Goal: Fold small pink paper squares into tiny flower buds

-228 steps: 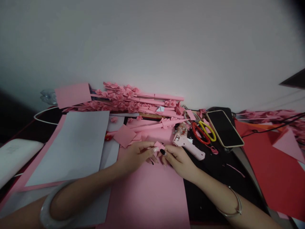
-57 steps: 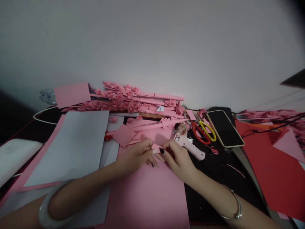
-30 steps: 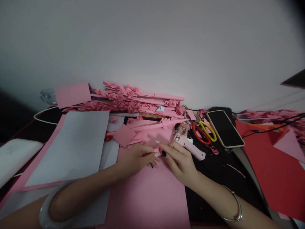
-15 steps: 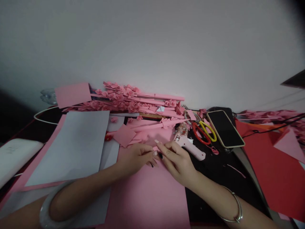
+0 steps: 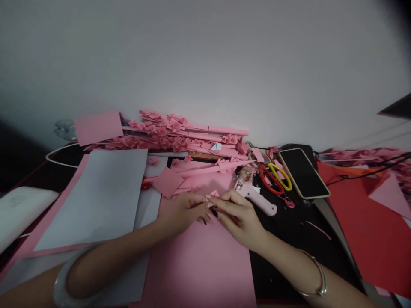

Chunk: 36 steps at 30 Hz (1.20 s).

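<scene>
Fingertips of my left hand and my right hand meet above a large pink sheet. Both hands are closed in a pinch on a small folded piece of pink paper, whose top edge shows above the fingers; the rest is hidden. Just beyond the right hand lies a pale pink glue gun. Several square pink papers are stacked beyond the left hand.
Pink paper-flower stems lie along the wall. Scissors with red and yellow handles and a phone are at the right, beside red paper. White sheets and a white box-shaped device lie left.
The right fingers have curled down closer to the left fingertips. More of the small pink paper now shows above them. The left hand has hardly moved.
</scene>
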Available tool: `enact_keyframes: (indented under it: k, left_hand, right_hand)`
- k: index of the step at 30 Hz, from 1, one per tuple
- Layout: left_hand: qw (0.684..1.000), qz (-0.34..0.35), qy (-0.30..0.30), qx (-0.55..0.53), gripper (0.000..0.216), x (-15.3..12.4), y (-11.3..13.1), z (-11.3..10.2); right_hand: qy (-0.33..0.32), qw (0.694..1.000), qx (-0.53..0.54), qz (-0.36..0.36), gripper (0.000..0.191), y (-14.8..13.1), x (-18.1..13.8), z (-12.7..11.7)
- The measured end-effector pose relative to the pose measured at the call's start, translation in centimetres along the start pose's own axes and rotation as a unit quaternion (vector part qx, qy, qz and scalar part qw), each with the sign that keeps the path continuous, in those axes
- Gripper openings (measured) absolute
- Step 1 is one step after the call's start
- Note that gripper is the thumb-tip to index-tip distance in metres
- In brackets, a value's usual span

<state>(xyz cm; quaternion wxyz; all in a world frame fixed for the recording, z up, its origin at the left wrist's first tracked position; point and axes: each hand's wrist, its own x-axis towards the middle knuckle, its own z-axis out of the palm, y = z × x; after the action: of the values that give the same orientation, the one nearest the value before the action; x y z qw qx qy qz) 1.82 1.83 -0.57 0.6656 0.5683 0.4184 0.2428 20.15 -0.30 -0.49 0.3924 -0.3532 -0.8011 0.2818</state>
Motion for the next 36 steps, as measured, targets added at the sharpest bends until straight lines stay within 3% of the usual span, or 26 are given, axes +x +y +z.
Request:
enact_keyframes:
  k: [7, 13, 21, 28, 36]
  left_hand:
    - [1.0, 0.006, -0.012, 0.018, 0.026, 0.1, -0.3, -0.2]
    - [1.0, -0.009, -0.013, 0.026, 0.023, 0.1, 0.0, -0.2]
    - [0.999, -0.005, -0.033, -0.021, 0.027, 0.2, -0.3, -0.4]
    - [1.0, -0.009, -0.026, -0.015, 0.026, 0.2, -0.1, -0.3]
    - [0.999, -0.001, -0.041, -0.028, 0.027, 0.2, -0.3, -0.4]
  right_hand:
    - [0.001, 0.998, 0.02, 0.063, 0.048, 0.3, 0.2, 0.0]
    - [-0.014, 0.997, -0.07, 0.011, 0.048, 0.3, 0.0, 0.0]
    - [-0.05, 0.974, -0.222, -0.023, 0.044, 0.5, -0.3, -0.3]
    - [-0.024, 0.999, -0.047, -0.006, 0.044, 0.6, 0.1, -0.2]
    - [-0.027, 0.992, 0.097, 0.082, 0.04, 0.6, 0.8, -0.5]
